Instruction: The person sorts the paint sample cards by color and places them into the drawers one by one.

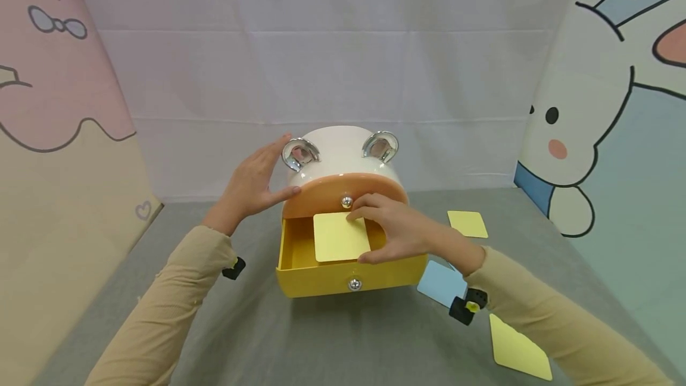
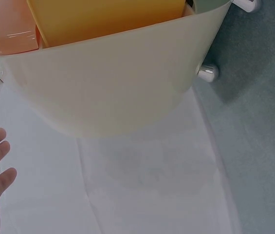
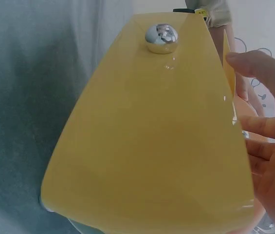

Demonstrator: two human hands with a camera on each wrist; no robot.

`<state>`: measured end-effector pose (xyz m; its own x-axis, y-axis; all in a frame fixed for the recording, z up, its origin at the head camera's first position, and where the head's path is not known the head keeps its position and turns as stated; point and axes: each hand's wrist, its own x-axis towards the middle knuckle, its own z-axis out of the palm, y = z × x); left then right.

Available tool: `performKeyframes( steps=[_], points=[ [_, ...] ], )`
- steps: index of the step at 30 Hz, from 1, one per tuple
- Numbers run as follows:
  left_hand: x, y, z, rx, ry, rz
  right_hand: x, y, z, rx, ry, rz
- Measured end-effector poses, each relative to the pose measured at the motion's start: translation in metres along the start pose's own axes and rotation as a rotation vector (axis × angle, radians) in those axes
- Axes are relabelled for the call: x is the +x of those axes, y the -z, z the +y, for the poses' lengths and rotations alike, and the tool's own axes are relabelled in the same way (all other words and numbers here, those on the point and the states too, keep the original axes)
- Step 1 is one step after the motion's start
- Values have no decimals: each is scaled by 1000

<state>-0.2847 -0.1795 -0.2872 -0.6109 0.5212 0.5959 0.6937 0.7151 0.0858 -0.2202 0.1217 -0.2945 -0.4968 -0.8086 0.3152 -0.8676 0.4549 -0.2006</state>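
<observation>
A rounded white storage box (image 1: 339,151) with silver ears stands on the grey cloth. Its upper orange drawer (image 1: 324,192) is closed, and the lower yellow drawer (image 1: 316,283) is pulled out. Over that drawer's opening, my right hand (image 1: 396,228) holds a square yellow card (image 1: 339,237) by its right side, thumb at the near corner and fingertips at the far one. The right wrist view shows the thumb against the card (image 3: 229,73). My left hand (image 1: 257,182) steadies the box's left side with fingers extended, thumb by the orange drawer and fingertips beside the left ear.
To the right on the cloth lie a yellow card (image 1: 468,224), a blue card (image 1: 442,283) and a nearer yellow card (image 1: 517,350) partly under my right sleeve. White fabric (image 1: 332,70) hangs behind the box, with cartoon-printed panels at both sides.
</observation>
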Motion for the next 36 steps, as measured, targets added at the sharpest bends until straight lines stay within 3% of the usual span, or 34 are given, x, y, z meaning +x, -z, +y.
performKeyframes(
  steps=[10,25,31,36],
  points=[
    [0,-1,-1,-1,-7,5,-3,-10,2,57,-89,-11],
    [-1,0,1,-13,0,8,-9,-2,2,99,-45,44],
    [-1,0,0,-13,10,1,-24,15,4,128,-150,31],
    [0,-1,0,-7,6,-1,-51,26,9,86,-238,40]
  ],
)
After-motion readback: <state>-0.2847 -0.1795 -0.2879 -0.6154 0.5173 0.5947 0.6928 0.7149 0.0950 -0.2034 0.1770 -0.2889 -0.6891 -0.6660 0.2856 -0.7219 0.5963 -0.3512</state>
